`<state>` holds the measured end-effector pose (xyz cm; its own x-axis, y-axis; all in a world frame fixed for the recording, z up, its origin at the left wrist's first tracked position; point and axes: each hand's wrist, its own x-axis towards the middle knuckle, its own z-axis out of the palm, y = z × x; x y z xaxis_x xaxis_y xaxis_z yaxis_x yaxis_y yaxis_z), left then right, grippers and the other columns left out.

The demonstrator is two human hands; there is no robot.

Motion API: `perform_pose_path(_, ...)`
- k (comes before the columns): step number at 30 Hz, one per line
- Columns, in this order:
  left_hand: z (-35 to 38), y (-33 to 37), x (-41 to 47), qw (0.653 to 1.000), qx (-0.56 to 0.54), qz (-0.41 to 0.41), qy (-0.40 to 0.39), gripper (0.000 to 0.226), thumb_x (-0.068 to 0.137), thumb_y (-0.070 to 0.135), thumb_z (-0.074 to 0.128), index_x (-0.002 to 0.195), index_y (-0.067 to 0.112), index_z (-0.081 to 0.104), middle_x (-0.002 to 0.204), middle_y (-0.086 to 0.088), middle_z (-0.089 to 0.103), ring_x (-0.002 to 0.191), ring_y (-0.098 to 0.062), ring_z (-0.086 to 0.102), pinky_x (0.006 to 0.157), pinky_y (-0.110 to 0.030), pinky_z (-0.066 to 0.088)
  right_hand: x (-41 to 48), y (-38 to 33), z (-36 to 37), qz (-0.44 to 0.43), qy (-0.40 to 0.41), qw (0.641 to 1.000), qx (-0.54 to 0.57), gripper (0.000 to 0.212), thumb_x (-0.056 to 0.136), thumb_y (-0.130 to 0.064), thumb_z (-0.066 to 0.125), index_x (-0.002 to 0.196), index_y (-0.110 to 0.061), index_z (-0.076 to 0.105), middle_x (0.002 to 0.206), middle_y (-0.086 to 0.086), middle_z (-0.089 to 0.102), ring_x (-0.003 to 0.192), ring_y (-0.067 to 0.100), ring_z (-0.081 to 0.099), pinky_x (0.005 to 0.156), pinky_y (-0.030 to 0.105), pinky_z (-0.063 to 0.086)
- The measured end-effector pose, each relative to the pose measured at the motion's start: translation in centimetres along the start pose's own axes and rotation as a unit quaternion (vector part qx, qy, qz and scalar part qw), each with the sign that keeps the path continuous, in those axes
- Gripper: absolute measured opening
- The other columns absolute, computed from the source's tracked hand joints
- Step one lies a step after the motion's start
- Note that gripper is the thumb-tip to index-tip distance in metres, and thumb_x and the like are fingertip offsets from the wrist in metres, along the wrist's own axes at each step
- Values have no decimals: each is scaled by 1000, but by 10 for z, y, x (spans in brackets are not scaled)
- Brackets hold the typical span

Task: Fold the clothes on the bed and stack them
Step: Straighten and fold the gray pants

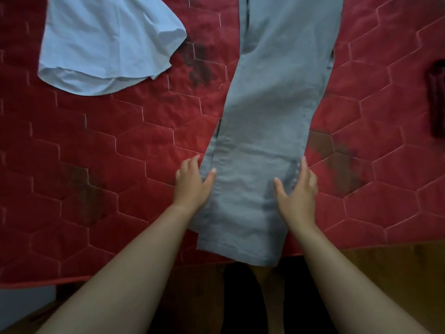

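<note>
Reaches both bare forearms in from the near side of the bed (96, 165), red and quilted. Rests left hand (192, 183) at the left edge of the grey trousers (272, 112), with fingers fairly straight beside the edge and thumb spread onto the cloth, pinching nothing that shows. Rests right hand (298, 191) at the right edge of the same leg end, with fingers straight along the seam and thumb spread onto the cloth, gripping nothing. Has the trousers laid lengthwise on the bed, legs one over the other, hem just over the near edge, waist end cut off at the top. Farther off to the left, well apart from the trousers: a light blue shirt (106, 42), spread loose. At the far right edge: a dark item (437, 100), too dim to name
</note>
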<state>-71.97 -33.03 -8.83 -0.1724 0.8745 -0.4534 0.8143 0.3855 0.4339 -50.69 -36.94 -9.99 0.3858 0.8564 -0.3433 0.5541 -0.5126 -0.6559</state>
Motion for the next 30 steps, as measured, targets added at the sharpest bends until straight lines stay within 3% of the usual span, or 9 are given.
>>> perform_pose_path(4,16,8,2,998,-57,4,-38,46,94,30,51,131,6,41,128,-17,51,116,-33,49,92,-35,38,1,-2,13,10,29,998,60,78,85,-22,64,147,-26,17,144,11,32,131,21,34,99,15,24)
perform_pose_path(6,19,13,-9,995,-90,2,-49,34,95,24,49,122,5,44,120,-17,57,110,-33,53,84,-33,40,-9,-4,14,-1,7,996,85,77,87,-17,62,148,-27,17,146,1,33,128,3,33,91,-4,18)
perform_pose_path(8,20,19,-23,990,-135,-9,-43,26,95,19,49,117,6,46,115,-14,60,105,-31,56,81,-32,42,-18,-5,10,-3,-2,994,112,75,87,-12,61,147,-31,20,137,-13,38,114,-14,33,84,-10,21)
perform_pose_path(12,25,45,-58,974,-219,-14,-53,14,95,18,49,107,12,49,105,0,61,101,-22,59,76,-23,41,-24,-10,-40,-4,42,993,107,76,84,-16,64,139,-50,22,134,-7,54,113,9,56,87,13,41)
perform_pose_path(15,42,74,-82,968,-225,-7,-107,15,95,20,50,106,10,50,106,-1,61,103,-24,59,79,-27,44,-23,2,-92,-23,92,995,42,77,82,-20,67,137,-52,24,124,-12,57,104,14,60,81,16,43)
perform_pose_path(19,58,94,-74,988,-98,-53,-105,48,88,23,58,127,0,42,127,-19,50,117,-34,48,97,-38,39,-6,27,-114,15,-52,997,-57,75,86,-27,63,147,-26,19,141,4,45,125,29,46,97,32,39)
perform_pose_path(22,47,100,-40,996,-48,-64,-32,62,86,28,60,138,6,33,138,-19,37,123,-36,41,103,-38,33,28,32,-111,8,-74,994,-85,72,89,-30,58,148,-15,19,144,14,34,130,28,36,104,32,29)
perform_pose_path(25,37,115,4,999,-47,10,10,44,88,26,57,128,11,47,129,-14,47,118,-31,46,99,-35,35,72,28,-105,-4,-21,998,-59,66,88,-26,60,144,-11,28,138,17,35,125,28,40,103,30,29)
perform_pose_path(30,46,129,27,986,-109,-7,-128,34,94,36,49,114,9,55,120,-10,60,111,-27,54,91,-34,43,105,29,-89,-8,-29,999,-38,68,87,-24,60,145,-17,26,134,15,41,121,27,44,95,30,35)
